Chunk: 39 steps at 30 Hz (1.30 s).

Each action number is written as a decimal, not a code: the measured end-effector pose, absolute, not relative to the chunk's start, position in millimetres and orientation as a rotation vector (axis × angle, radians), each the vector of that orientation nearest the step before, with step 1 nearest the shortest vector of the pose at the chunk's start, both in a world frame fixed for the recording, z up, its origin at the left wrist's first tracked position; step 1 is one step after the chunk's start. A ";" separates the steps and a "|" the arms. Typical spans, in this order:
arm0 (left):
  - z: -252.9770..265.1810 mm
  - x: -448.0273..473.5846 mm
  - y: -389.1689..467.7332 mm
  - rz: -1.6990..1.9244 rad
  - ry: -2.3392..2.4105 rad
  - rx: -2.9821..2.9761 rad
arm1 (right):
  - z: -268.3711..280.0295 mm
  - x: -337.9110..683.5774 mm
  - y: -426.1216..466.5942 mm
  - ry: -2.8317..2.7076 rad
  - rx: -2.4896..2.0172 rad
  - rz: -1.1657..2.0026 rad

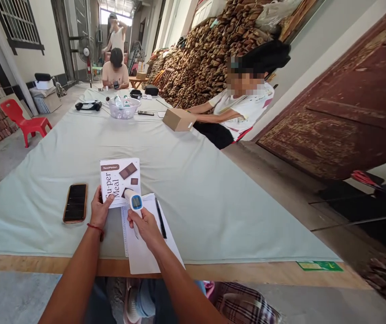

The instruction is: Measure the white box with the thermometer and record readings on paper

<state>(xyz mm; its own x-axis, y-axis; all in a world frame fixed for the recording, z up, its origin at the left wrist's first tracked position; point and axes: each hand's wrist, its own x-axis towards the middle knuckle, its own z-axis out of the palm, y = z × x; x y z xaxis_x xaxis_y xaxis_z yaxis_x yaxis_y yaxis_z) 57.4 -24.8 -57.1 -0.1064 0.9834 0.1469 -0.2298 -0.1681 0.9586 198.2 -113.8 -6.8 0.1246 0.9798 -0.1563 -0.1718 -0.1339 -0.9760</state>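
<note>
While the left hand [100,210] pinches the lower left corner of the white Su-per Meal box [120,181], thumb on its face, the box lies flat on the pale green tablecloth [213,189], near the table's near edge. Right hand [145,225] is closed around the grip of a white handheld thermometer [134,203], its blue-lit display facing up and its nose just over the box's lower right corner; cannot tell if it touches. Both hands sit close together, not touching. Under the right hand lies a white paper sheet [142,256] that overhangs the table edge, with a clear ruler [124,234] along its left side and a black pen [161,218] on its right part. Phone [75,202], screen dark, lies just left of the left hand. Red thread bracelet on the left wrist. Farther up the table: cardboard box [178,119] in front of a seated person in white, a clear bowl [124,109] holding bottles, then another seated person at the far end. Red plastic chair [24,119] stands off to the left.
</note>
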 end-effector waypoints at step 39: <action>-46.5 55.6 -28.5 1.449 1.008 1.110 | -6.8 185.7 -106.9 -0.932 -1.295 1.289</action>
<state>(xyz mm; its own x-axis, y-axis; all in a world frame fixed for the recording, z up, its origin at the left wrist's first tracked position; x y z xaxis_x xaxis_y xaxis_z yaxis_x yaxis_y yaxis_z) 55.6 -28.5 -46.5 -0.0689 0.9889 0.1314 -0.2212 -0.1436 0.9646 185.7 -106.9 -6.8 0.1205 0.9767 -0.1776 -0.1378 -0.1607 -0.9773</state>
